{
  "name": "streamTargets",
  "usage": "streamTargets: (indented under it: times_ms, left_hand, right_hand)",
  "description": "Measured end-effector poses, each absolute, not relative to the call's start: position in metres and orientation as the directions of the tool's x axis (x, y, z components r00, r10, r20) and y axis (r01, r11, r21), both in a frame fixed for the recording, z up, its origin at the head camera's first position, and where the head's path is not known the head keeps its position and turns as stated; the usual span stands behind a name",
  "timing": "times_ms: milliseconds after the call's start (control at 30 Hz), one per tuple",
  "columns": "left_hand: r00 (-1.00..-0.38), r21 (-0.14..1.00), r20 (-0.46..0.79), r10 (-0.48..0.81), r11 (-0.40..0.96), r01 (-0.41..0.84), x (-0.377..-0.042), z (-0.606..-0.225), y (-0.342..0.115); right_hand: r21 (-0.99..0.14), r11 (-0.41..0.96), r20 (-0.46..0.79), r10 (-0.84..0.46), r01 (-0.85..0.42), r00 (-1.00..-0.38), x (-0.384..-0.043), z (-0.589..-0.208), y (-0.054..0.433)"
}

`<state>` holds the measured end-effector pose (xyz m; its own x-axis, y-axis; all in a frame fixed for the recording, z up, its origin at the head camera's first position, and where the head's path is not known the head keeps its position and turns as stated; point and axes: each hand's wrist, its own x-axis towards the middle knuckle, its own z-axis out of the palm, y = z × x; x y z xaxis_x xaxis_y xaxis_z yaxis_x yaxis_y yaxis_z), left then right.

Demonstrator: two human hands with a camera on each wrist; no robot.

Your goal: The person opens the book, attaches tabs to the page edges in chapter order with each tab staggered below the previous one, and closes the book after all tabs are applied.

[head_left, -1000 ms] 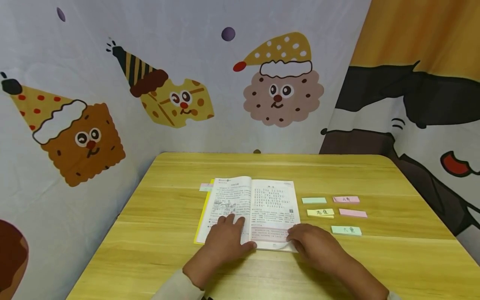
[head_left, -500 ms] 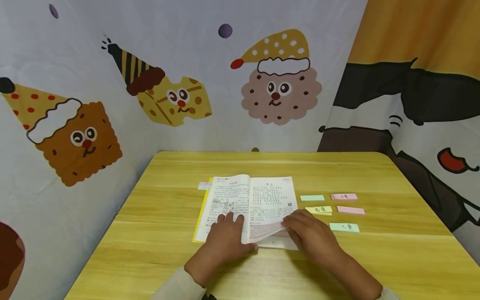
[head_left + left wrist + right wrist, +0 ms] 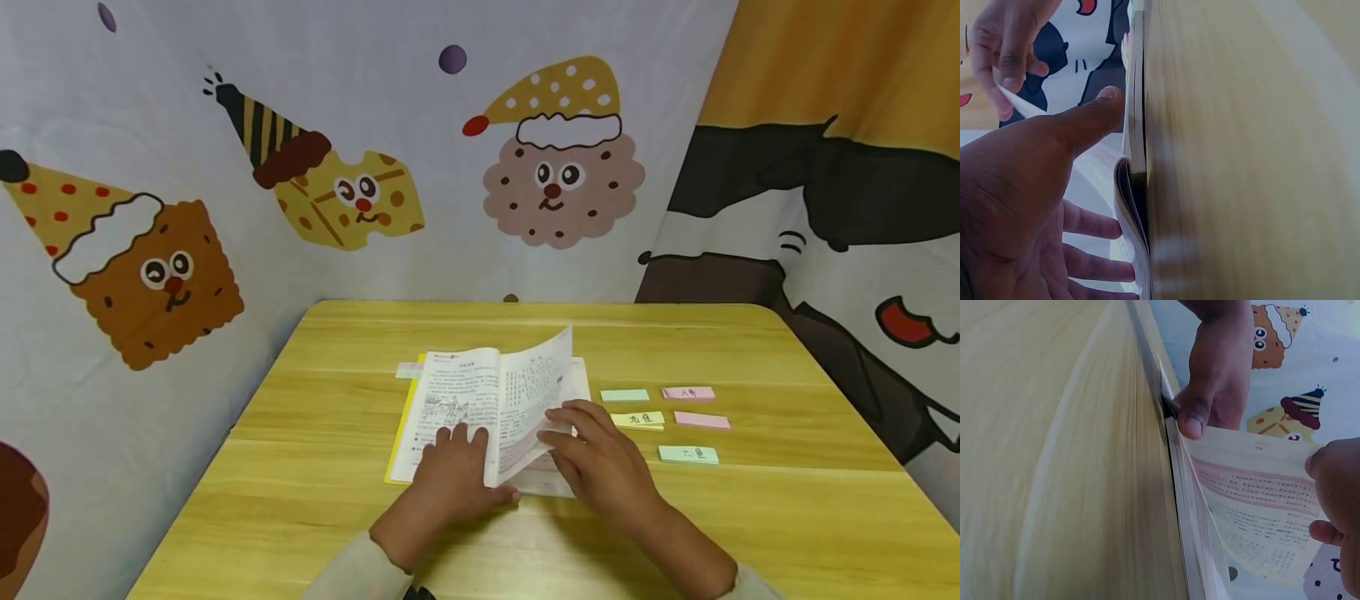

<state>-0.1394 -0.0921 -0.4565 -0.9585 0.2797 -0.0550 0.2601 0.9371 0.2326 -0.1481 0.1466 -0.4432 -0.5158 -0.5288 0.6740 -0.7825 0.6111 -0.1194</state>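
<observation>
An open book (image 3: pixel 457 379) with printed pages and a yellow cover edge lies on the wooden table. My left hand (image 3: pixel 453 479) rests on the lower part of its left page, fingers spread straight and thumb reaching past the spine. My right hand (image 3: pixel 611 467) pinches the outer edge of a right-hand page (image 3: pixel 528 404), which stands raised and curved off the pages below. The right wrist view shows that lifted page (image 3: pixel 1254 494) stretched between the right hand (image 3: pixel 1341 500) and the left hand's thumb near the spine.
Right of the book lie several paper slips: a plain green (image 3: pixel 624 396), a pink (image 3: pixel 688 392) and a yellow one (image 3: pixel 637 420) with handwriting, among others. A pink and green slip (image 3: pixel 408 370) sticks out at the book's left edge. A cartoon-printed cloth (image 3: pixel 450 167) hangs behind the table (image 3: pixel 300 533).
The right hand has moved left and up, lifting the right-hand page from a curled corner to a raised, tilted sheet. The left hand has stayed on the left page.
</observation>
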Motion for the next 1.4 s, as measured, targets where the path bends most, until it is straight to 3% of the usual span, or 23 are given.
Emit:
streamTargets:
  times_ms: [267, 567, 667, 800, 900, 1067, 1400]
  left_hand:
    - [-0.962, 0.212, -0.031, 0.272, 0.942, 0.260, -0.141, -0.457, -0.091]
    - [-0.971, 0.228, 0.022, 0.240, 0.944, 0.238, -0.141, -0.458, -0.092]
    - [-0.979, 0.280, 0.056, 0.198, 0.938, 0.206, -0.142, -0.459, -0.093]
    - [-0.988, 0.399, 0.087, 0.129, 0.904, 0.154, -0.144, -0.458, -0.095]
    - [-0.991, 0.428, 0.091, 0.101, 0.894, 0.131, -0.145, -0.457, -0.097]
    - [-0.992, 0.422, 0.102, 0.071, 0.900, 0.108, -0.146, -0.458, -0.101]
    - [-0.996, 0.359, 0.071, 0.063, 0.929, 0.084, -0.145, -0.458, -0.101]
  right_hand:
    - [-0.118, 0.587, 0.706, -0.518, -0.801, -0.483, -0.146, -0.441, 0.131]
    - [-0.156, 0.664, 0.676, -0.468, -0.731, -0.569, -0.142, -0.450, 0.135]
    - [-0.189, 0.693, 0.604, -0.477, -0.696, -0.639, -0.141, -0.453, 0.143]
    - [-0.218, 0.748, 0.386, -0.524, -0.627, -0.759, -0.140, -0.460, 0.155]
    - [-0.235, 0.771, 0.225, -0.550, -0.592, -0.805, -0.138, -0.465, 0.161]
    - [-0.263, 0.773, 0.119, -0.568, -0.578, -0.814, -0.135, -0.471, 0.166]
    - [-0.255, 0.773, 0.116, -0.572, -0.580, -0.812, -0.135, -0.475, 0.168]
